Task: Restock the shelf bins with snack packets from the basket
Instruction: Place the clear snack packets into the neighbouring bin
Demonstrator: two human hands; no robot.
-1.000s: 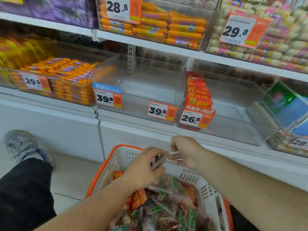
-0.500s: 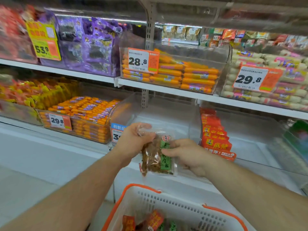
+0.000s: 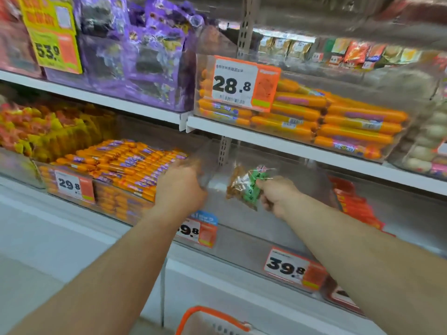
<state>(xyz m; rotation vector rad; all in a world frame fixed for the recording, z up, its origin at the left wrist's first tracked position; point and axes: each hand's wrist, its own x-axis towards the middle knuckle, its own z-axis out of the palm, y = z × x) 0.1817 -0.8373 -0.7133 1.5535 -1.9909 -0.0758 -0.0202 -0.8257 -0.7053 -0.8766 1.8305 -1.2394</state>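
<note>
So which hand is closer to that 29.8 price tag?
The left hand. It hovers just right of the 29.8 price tag, over the orange sausage packs. The right hand is farther right, holding a snack packet.

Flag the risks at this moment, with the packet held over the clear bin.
1. The right hand grips the snack packet by one edge only, so it may slip or land crooked in the clear bin.
2. Two price tags front this bin, one partly hidden by the left forearm; the packet may be filed on the wrong side.
3. The left hand sits at the bin's left wall, near the orange sausage packs, and could nudge them.
</note>
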